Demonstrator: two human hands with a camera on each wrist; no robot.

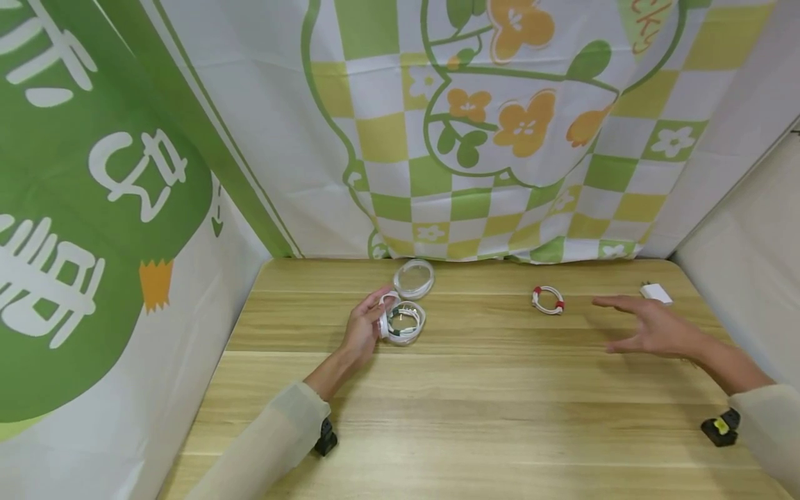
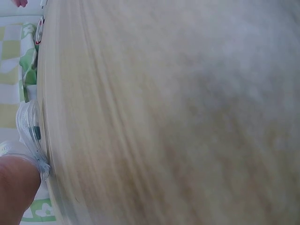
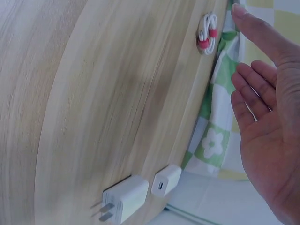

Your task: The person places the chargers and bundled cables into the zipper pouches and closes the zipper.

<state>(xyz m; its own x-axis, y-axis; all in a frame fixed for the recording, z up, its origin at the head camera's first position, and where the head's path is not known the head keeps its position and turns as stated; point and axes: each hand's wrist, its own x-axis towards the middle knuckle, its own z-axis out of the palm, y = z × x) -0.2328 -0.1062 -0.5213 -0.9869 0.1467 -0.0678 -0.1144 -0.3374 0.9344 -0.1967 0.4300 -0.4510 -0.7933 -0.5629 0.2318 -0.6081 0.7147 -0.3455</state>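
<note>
At the left of the wooden table, my left hand (image 1: 364,326) pinches the near-left side of a clear, white-edged round piece (image 1: 384,316). Right against it lies a clear round case (image 1: 420,326) with a coiled white cable (image 1: 402,332) tied in dark green inside. The left wrist view shows only the thumb (image 2: 16,185) on clear plastic. My right hand (image 1: 665,326) hovers at the right, fingers apart and holding nothing. Nearest to it are a white charger (image 1: 655,292) and, further left, a coiled white cable with red ties (image 1: 548,300).
Behind the left hand lies another clear round case or lid (image 1: 414,279). Two white chargers show in the right wrist view: a larger pronged one (image 3: 129,199) and a smaller one (image 3: 167,180). A patterned curtain (image 1: 431,187) hangs along the far edge of the table (image 1: 437,417).
</note>
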